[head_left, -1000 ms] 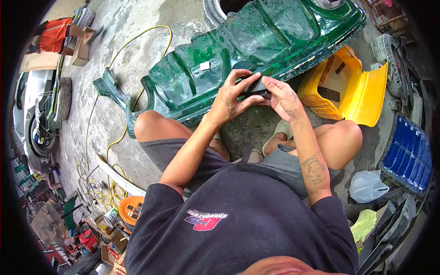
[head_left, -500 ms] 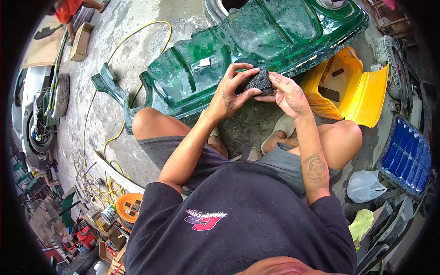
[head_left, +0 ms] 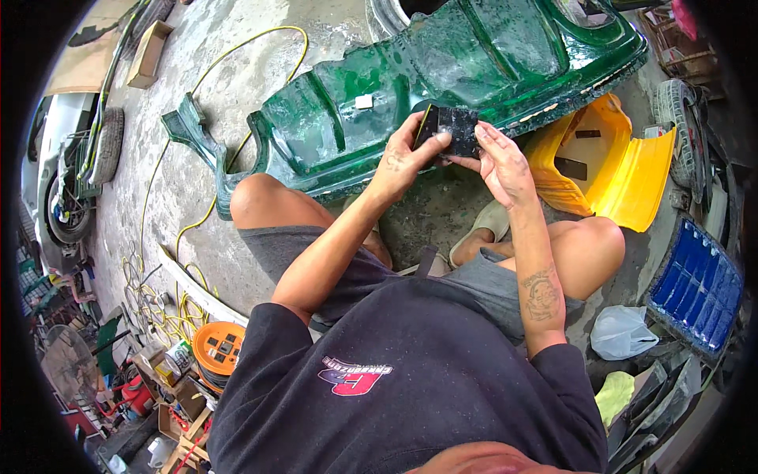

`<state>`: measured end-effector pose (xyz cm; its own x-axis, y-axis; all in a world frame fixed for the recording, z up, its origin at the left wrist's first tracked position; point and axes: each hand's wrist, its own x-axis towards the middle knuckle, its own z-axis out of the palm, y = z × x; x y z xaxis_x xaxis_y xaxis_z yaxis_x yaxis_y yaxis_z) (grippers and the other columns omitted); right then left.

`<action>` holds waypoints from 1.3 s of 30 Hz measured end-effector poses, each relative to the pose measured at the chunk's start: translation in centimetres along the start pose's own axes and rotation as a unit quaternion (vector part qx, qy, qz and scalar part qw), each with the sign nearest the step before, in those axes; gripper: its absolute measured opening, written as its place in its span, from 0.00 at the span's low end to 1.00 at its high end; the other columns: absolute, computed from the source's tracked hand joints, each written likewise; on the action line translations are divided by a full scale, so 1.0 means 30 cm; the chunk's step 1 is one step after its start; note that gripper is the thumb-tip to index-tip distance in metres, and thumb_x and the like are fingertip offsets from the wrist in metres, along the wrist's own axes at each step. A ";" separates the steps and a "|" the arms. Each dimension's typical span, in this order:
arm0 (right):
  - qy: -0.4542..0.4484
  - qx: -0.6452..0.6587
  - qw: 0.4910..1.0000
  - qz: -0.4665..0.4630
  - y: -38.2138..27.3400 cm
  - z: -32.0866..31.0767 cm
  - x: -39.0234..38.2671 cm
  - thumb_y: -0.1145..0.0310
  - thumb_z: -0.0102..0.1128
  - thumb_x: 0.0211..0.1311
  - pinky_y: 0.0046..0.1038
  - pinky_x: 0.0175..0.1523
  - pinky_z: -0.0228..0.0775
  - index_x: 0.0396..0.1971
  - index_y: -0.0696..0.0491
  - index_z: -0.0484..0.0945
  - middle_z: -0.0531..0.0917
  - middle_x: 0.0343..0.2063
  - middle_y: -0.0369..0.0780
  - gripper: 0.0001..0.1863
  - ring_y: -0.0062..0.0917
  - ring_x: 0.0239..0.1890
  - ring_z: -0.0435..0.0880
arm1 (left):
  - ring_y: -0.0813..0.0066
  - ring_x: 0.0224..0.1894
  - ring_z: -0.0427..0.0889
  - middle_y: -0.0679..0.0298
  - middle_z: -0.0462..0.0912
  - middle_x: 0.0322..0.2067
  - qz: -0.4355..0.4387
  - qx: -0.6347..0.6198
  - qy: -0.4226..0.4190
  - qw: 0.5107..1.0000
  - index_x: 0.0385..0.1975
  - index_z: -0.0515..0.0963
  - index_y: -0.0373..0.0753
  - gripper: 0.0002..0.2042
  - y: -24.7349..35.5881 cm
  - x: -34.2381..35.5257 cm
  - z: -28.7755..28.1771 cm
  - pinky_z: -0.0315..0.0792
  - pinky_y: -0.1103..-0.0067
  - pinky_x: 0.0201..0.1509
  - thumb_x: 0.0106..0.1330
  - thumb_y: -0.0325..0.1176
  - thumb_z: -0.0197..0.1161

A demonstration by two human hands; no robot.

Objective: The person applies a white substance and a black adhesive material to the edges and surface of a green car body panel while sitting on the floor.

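Between both hands, held above my crossed legs, is a small dark square pad (head_left: 460, 126) with a speckled face and a thin yellow edge at the left. My left hand (head_left: 405, 158) grips its left side, thumb across the front. My right hand (head_left: 504, 166) has fingertips on its right edge. Just behind lies a large glossy green moulded panel (head_left: 355, 110) with ribs and a rough edge, a small white block (head_left: 363, 102) on it.
A yellow moulded part (head_left: 632, 182) is at the right, near a blue ribbed panel (head_left: 695, 284), a plastic bag (head_left: 622, 332) and tyres. At the left are a yellow hose (head_left: 193, 225), an orange cable reel (head_left: 215, 347), a white vehicle (head_left: 67, 158) and clutter.
The pad has turned from showing a dimpled face to a flatter speckled one, with my left thumb moved up across it. The person in orange at the far left has moved almost out of view.
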<state>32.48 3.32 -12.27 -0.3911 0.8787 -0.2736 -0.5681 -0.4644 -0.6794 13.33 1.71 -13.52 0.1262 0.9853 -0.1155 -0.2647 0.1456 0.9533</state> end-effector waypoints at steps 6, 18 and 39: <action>0.154 -0.266 0.950 -0.048 0.026 0.002 0.014 0.59 0.59 0.71 0.33 0.48 0.83 0.44 0.57 0.78 0.83 0.42 0.38 0.15 0.27 0.41 0.85 | 0.71 0.40 0.84 0.58 0.83 0.40 0.104 0.146 0.017 0.984 0.54 0.73 0.33 0.18 0.013 -0.007 -0.020 0.77 0.76 0.42 0.65 0.24 0.65; 0.067 -0.074 0.995 -0.010 -0.018 -0.039 0.005 0.64 0.58 0.71 0.35 0.46 0.83 0.48 0.54 0.79 0.85 0.42 0.39 0.12 0.25 0.42 0.87 | 0.65 0.37 0.80 0.54 0.78 0.41 0.240 0.283 0.021 0.928 0.52 0.78 0.34 0.15 0.068 -0.023 -0.034 0.73 0.75 0.43 0.67 0.29 0.60; 0.032 -0.154 0.987 -0.042 0.027 0.037 0.020 0.62 0.69 0.61 0.28 0.44 0.81 0.48 0.62 0.81 0.85 0.42 0.42 0.21 0.24 0.43 0.83 | 0.54 0.55 0.74 0.50 0.77 0.50 0.296 0.416 -0.040 0.859 0.55 0.76 0.34 0.23 0.042 -0.001 -0.002 0.67 0.66 0.60 0.58 0.27 0.72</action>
<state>30.99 3.34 -12.21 -0.3004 0.9222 -0.2437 -0.3448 -0.3432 -0.8737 12.92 1.88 -12.33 0.2788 0.8507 0.4455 0.4657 -0.5255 0.7120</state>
